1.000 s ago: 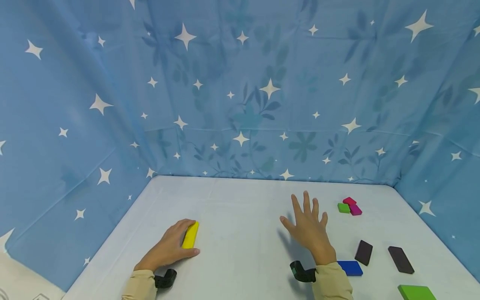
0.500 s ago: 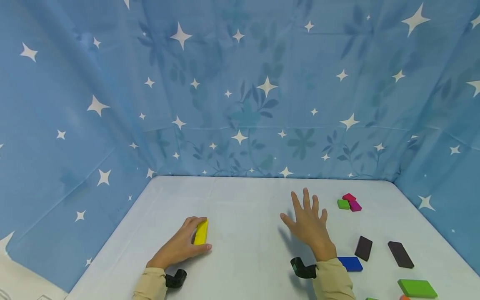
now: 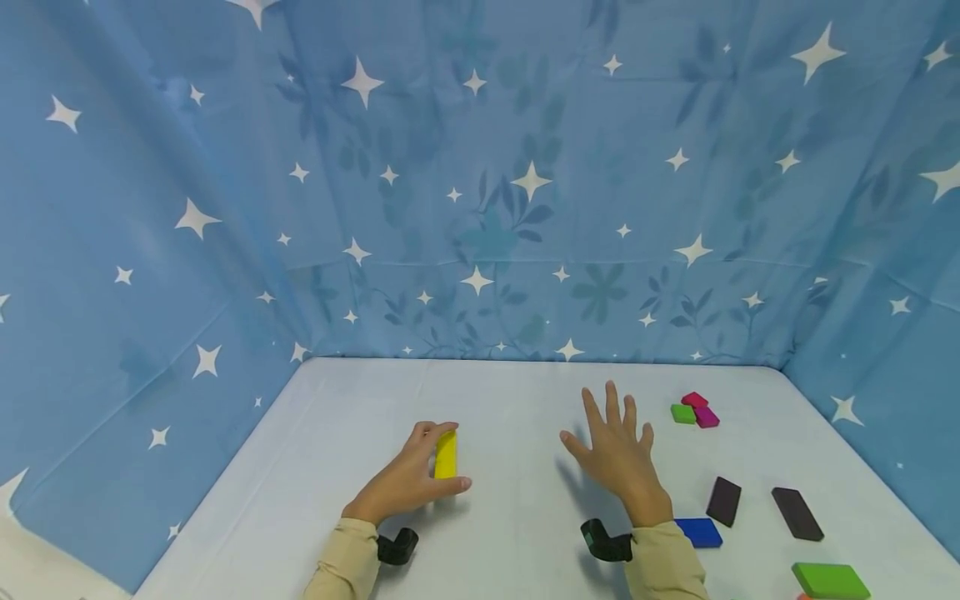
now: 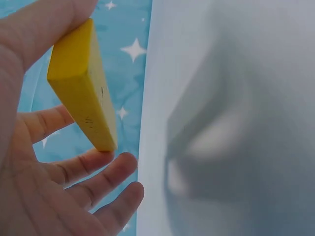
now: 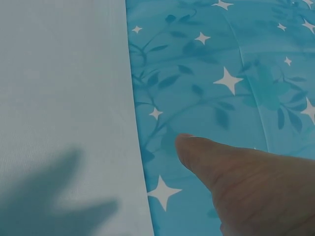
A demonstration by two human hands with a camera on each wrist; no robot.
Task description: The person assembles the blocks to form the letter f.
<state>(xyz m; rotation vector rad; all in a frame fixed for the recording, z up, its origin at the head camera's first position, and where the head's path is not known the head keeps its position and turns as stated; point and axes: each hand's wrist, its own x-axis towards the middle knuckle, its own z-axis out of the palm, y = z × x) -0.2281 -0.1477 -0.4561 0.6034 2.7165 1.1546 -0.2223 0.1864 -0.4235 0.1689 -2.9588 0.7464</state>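
Note:
A yellow rectangular block [image 3: 446,456] is pinched between the thumb and fingers of my left hand [image 3: 408,479], near the middle of the white table. In the left wrist view, the yellow block [image 4: 86,88] is held above the table, its shadow falling on the white surface. My right hand [image 3: 618,454] hovers over the table to the right with its fingers spread and nothing in it. Only the right thumb [image 5: 211,157] shows in the right wrist view, along with the hand's shadow.
Small green [image 3: 683,414], red [image 3: 695,400] and magenta [image 3: 707,417] blocks lie together at the back right. Two dark blocks [image 3: 723,502] [image 3: 797,513], a blue block [image 3: 699,532] and a larger green block [image 3: 831,580] lie nearer. A starry blue curtain [image 3: 480,208] surrounds the table [image 3: 517,517].
My left hand has moved to the right across the table, carrying the yellow block towards the middle. The right hand has stayed in place with fingers spread.

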